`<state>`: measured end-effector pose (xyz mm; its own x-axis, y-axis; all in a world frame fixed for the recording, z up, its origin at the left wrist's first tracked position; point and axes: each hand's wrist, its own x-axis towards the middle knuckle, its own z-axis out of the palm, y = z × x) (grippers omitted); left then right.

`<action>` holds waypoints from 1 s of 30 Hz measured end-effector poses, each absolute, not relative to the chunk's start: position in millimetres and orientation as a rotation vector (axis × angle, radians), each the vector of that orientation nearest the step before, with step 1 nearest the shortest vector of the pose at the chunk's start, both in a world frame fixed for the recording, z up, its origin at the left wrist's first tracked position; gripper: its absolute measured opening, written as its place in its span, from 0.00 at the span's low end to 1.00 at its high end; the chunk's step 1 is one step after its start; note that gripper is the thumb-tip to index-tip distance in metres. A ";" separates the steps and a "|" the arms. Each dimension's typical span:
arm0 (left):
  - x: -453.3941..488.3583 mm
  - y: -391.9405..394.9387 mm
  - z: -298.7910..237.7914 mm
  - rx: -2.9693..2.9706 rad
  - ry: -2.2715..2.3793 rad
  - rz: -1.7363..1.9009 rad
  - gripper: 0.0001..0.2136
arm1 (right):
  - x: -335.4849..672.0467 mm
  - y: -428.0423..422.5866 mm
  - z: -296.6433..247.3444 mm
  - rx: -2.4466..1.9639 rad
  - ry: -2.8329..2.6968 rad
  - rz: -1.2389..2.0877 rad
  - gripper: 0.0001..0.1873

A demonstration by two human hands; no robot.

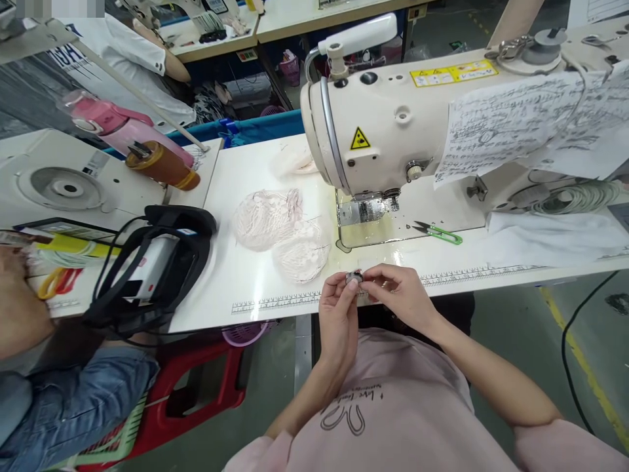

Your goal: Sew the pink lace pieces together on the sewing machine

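**A:** Nearest the camera, what do the hands hold?

**B:** The left hand (339,303) and right hand (399,293) meet just over the front edge of the table (246,275). Both pinch one small round metal piece (354,278) between their fingertips; it looks like a bobbin or its case, though it is too small to tell which. Neither hand is slack: each is closed lightly on that part.

**A:** Which step does that suggest?

**B:** By judgement, the piece is being fitted or checked in the hands, away from the machine. The next move would call for a steady fingertip grip and a short reach forward to the plate under the needle.

**A:** What lies beyond the hands?

**B:** Two pale lace pieces (282,233) lie on the table, left of the needle plate (366,226). Green thread snips (439,233) lie right of the plate. Behind stands the sewing machine (388,124), with a written paper sheet (515,124) draped over its arm.

**A:** And to the left?

**B:** A black strapped device (157,262) rests near the table's left end, a pink bottle (122,128) lies further back, and another person's forearm (17,305) shows at the left edge.
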<state>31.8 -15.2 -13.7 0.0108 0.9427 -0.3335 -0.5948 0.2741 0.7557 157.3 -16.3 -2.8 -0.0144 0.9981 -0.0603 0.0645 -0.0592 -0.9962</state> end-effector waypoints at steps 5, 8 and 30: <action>22.9 -14.1 -7.8 0.692 1.044 1.184 0.11 | 163.8 -16.9 4.3 -1.338 -1.312 1.205 0.04; 15.7 -10.5 -4.4 0.828 1.110 1.121 0.10 | 168.7 -17.8 10.3 -1.363 -1.430 1.153 0.05; 4.4 -3.7 -2.4 0.809 1.072 1.068 0.10 | 187.5 -13.8 -0.1 -1.191 -1.184 1.516 0.16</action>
